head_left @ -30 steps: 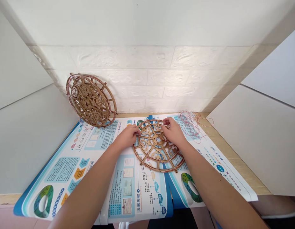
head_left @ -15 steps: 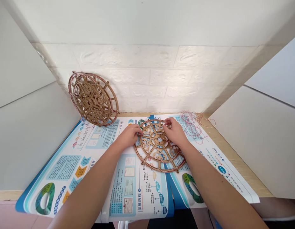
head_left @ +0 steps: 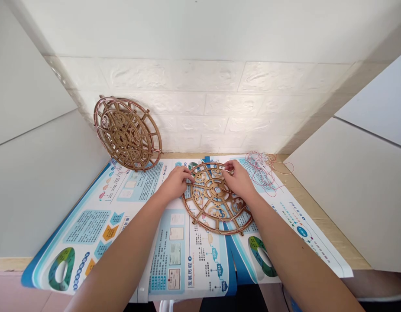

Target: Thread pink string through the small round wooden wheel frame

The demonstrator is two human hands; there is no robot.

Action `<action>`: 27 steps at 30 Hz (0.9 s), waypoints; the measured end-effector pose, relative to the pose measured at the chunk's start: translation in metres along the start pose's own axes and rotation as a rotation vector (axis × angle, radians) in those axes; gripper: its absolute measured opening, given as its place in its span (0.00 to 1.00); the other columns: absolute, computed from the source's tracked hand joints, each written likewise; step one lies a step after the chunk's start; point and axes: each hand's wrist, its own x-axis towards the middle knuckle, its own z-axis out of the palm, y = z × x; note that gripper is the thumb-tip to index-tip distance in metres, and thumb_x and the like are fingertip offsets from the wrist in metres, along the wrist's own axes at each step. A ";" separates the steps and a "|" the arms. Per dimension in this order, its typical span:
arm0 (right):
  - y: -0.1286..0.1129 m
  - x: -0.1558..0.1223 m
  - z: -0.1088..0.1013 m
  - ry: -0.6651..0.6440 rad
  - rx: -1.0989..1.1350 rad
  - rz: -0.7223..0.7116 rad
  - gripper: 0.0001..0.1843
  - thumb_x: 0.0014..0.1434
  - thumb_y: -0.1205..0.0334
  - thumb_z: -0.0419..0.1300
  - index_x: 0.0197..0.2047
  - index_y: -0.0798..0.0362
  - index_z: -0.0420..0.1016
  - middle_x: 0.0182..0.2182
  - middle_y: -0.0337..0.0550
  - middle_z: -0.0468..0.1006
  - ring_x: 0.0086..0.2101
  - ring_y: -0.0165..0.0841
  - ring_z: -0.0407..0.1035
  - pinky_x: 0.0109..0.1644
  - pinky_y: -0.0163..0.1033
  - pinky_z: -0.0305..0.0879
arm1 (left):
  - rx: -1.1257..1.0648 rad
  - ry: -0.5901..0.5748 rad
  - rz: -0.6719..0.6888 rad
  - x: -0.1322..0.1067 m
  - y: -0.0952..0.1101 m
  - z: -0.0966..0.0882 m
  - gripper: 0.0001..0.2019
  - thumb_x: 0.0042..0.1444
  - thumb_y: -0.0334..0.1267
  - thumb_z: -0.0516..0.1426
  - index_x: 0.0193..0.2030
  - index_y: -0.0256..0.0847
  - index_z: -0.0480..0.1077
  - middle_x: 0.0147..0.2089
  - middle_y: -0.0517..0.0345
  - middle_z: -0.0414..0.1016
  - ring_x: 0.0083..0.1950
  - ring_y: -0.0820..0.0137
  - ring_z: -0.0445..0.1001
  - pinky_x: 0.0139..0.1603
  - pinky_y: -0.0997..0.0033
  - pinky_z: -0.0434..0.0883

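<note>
A flat laser-cut wooden wheel [head_left: 200, 219] with ornate scrollwork and spokes lies on the printed poster in front of me. My left hand [head_left: 175, 183] grips its left edge, and my right hand [head_left: 239, 181] pinches near its upper right rim. A thin pink-red cord [head_left: 210, 188] stretches across the wheel's hub between my hands. My fingers hide where the cord ends. A matching wooden wheel [head_left: 127, 134], wound with fine cord, leans upright against the wall at the back left.
A loose tangle of pink-red cord [head_left: 262, 171] lies at the poster's far right corner. The blue-and-white poster [head_left: 187, 260] covers a light wooden tabletop [head_left: 324, 221], with a white brick-textured wall [head_left: 187, 108] behind and white side panels [head_left: 31, 173].
The view has shifted slightly, so everything sits a little differently in the frame. My hands stay on the flat wheel, and the cord now runs straighter between them.
</note>
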 end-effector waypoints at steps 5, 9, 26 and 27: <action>-0.001 0.000 0.000 0.003 0.000 0.006 0.15 0.56 0.56 0.57 0.46 0.52 0.69 0.42 0.46 0.76 0.42 0.40 0.70 0.47 0.46 0.65 | -0.065 0.009 -0.099 0.001 0.000 0.000 0.25 0.47 0.18 0.49 0.35 0.46 0.83 0.54 0.56 0.76 0.59 0.62 0.71 0.66 0.56 0.68; -0.001 -0.001 0.000 -0.003 0.001 0.008 0.15 0.56 0.56 0.57 0.46 0.52 0.69 0.42 0.46 0.76 0.42 0.40 0.70 0.47 0.45 0.65 | -0.077 -0.011 -0.134 0.002 0.004 -0.004 0.26 0.47 0.17 0.49 0.35 0.47 0.84 0.56 0.59 0.77 0.61 0.61 0.71 0.66 0.58 0.68; -0.003 -0.001 0.000 -0.007 0.008 0.002 0.15 0.57 0.56 0.57 0.45 0.52 0.69 0.42 0.47 0.76 0.42 0.40 0.70 0.46 0.45 0.65 | -0.055 0.044 -0.075 0.001 -0.002 -0.003 0.24 0.47 0.18 0.50 0.34 0.47 0.84 0.53 0.58 0.78 0.57 0.62 0.72 0.63 0.58 0.70; -0.003 -0.001 0.000 -0.006 0.011 -0.001 0.14 0.56 0.56 0.57 0.45 0.52 0.69 0.42 0.47 0.76 0.41 0.40 0.70 0.46 0.45 0.65 | -0.054 0.056 -0.068 0.001 -0.001 -0.004 0.24 0.47 0.18 0.50 0.33 0.47 0.83 0.51 0.58 0.78 0.55 0.63 0.72 0.62 0.59 0.71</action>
